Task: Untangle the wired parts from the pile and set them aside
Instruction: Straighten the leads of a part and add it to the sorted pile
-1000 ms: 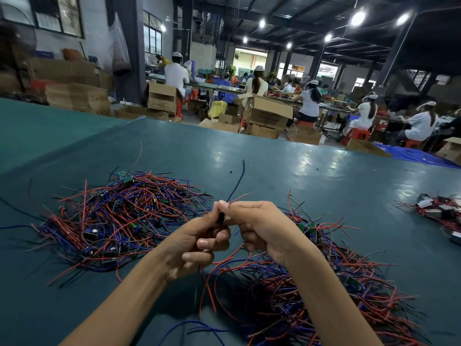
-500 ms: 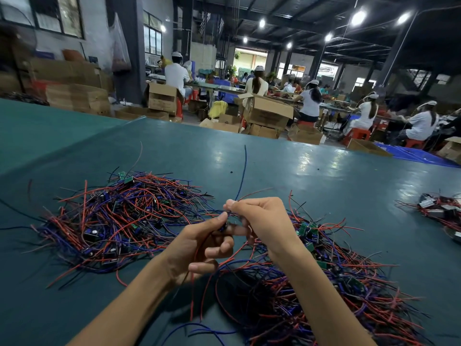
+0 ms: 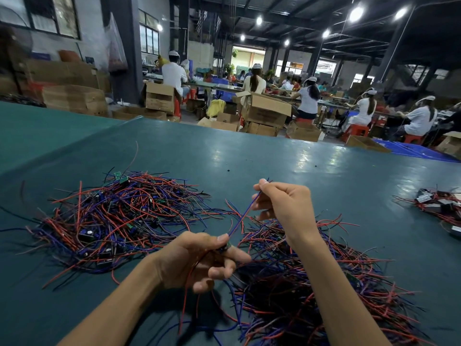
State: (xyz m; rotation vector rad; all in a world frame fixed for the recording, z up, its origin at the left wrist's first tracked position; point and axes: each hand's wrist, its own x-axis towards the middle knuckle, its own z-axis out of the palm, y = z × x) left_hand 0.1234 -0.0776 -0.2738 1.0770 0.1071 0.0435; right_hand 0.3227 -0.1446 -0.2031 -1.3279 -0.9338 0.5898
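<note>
Fingers (image 3: 219,239) of the left hand (image 3: 189,260) pinch a wired part (image 3: 223,246), a small dark component with a hint of green, between thumb and forefinger; the other fingers curl loosely beneath it. From it a blue wire (image 3: 243,216) runs taut up and to the right into the right hand (image 3: 284,206), whose thumb and forefinger pinch its far end, the tip poking out just above them. A red wire (image 3: 185,303) and a darker one hang from the left hand down toward the counter (image 3: 274,158), a teal sheet that shines under the ceiling lamps. The held part is in the air over the gap between two heaps of red, blue and black leads. The left pile (image 3: 119,218) lies beside the left hand, with small green boards showing at its far edge. The right pile (image 3: 311,283) spreads under the right forearm. Well apart, at the counter's right edge, sits a smaller cluster (image 3: 439,203) of red-wired blocks with pale labels too small to read. Beyond the counter stand open cardboard boxes (image 3: 267,111), their print too blurred to make out. Among them, workers (image 3: 308,98) in white tops and caps sit on red stools at long benches.
</note>
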